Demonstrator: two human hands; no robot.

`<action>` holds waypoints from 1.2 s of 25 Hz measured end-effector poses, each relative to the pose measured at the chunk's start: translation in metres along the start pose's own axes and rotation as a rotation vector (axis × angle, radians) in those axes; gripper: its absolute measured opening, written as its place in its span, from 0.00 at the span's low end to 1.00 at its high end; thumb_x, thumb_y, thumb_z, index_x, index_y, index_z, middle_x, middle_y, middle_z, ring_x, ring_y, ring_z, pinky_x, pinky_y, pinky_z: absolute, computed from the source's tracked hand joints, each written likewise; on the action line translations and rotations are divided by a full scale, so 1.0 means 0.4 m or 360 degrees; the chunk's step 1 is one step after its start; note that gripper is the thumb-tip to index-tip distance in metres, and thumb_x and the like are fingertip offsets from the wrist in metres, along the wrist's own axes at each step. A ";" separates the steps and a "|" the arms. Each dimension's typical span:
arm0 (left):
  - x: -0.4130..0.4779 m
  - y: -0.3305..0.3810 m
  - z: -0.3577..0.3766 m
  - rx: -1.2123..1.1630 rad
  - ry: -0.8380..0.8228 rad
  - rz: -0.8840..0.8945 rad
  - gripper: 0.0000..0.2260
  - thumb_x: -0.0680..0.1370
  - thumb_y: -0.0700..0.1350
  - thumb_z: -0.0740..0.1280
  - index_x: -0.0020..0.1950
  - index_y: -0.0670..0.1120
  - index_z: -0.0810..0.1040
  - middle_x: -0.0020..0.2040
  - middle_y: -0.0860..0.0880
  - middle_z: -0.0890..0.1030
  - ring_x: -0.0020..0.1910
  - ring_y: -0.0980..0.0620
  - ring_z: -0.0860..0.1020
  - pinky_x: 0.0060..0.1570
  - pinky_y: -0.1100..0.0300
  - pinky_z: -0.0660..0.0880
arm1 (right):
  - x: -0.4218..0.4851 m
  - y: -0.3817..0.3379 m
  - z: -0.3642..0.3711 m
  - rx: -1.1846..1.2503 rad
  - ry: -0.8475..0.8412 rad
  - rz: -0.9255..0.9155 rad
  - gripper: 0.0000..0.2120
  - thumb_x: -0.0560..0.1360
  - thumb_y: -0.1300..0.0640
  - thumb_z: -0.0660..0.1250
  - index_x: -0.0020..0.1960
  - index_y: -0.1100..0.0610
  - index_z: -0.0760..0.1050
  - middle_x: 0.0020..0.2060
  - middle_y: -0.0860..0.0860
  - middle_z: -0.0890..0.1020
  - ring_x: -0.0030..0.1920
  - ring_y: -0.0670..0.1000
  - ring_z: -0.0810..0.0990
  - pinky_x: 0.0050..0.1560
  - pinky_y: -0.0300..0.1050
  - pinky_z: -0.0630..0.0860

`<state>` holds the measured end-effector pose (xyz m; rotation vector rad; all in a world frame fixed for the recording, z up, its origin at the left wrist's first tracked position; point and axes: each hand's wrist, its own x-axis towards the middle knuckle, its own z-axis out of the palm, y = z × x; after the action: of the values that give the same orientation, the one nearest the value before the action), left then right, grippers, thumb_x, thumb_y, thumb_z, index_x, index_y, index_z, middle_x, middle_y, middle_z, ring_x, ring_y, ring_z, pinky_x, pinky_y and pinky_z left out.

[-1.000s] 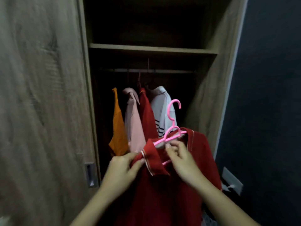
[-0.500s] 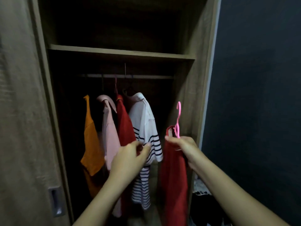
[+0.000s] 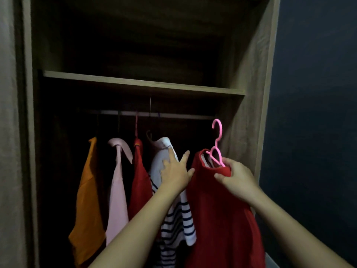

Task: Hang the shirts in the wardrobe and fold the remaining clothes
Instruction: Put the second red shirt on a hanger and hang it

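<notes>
Red shirt (image 3: 218,219) on hanger (image 3: 217,144), held up in wardrobe (image 3: 251,93), below rail (image 3: 173,115).
R hand (image 3: 237,180) fingers curled round shirt neck + hanger base, hook free above; L hand (image 3: 175,175) fingers straight, spread on striped shirt (image 3: 164,151) alongside.

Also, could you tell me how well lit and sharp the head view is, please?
Head view: dim overall, no glare; above the shelf and behind the hanging shirts it falls to near-black, the rail barely showing; the left hand, right hand, red shirt and pink hanger are lit and fairly sharp; wardrobe side panels appear slanted.
</notes>
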<state>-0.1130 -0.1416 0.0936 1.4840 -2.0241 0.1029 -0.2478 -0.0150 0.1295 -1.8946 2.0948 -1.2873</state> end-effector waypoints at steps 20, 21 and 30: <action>0.088 -0.092 0.108 -0.0106 0.0555 0.0256 0.13 0.69 0.43 0.66 0.52 0.49 0.69 0.54 0.44 0.81 0.32 0.47 0.80 0.25 0.58 0.70 | 0.553 -0.046 0.173 -0.0753 -0.0121 -0.0229 0.14 0.74 0.61 0.62 0.59 0.62 0.73 0.57 0.60 0.77 0.58 0.60 0.77 0.53 0.48 0.75; 0.086 -0.094 0.107 -0.0147 0.0548 0.0254 0.13 0.70 0.42 0.65 0.53 0.49 0.69 0.56 0.44 0.80 0.35 0.47 0.80 0.28 0.57 0.71 | 0.571 -0.045 0.186 -0.0796 -0.0158 -0.0229 0.15 0.75 0.60 0.62 0.61 0.62 0.73 0.59 0.60 0.76 0.60 0.60 0.76 0.56 0.48 0.75; 0.043 -0.094 0.096 -0.0392 0.0450 0.0262 0.25 0.78 0.50 0.60 0.71 0.64 0.53 0.75 0.57 0.61 0.60 0.53 0.76 0.52 0.63 0.72 | 0.573 -0.006 0.260 -0.0853 -0.0156 -0.0245 0.14 0.75 0.55 0.63 0.59 0.59 0.74 0.57 0.58 0.78 0.57 0.58 0.77 0.55 0.49 0.75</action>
<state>-0.0992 -0.1853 0.0606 1.0855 -1.8508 0.1188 -0.2491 -0.2630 0.1730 -2.2928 2.4592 -0.6634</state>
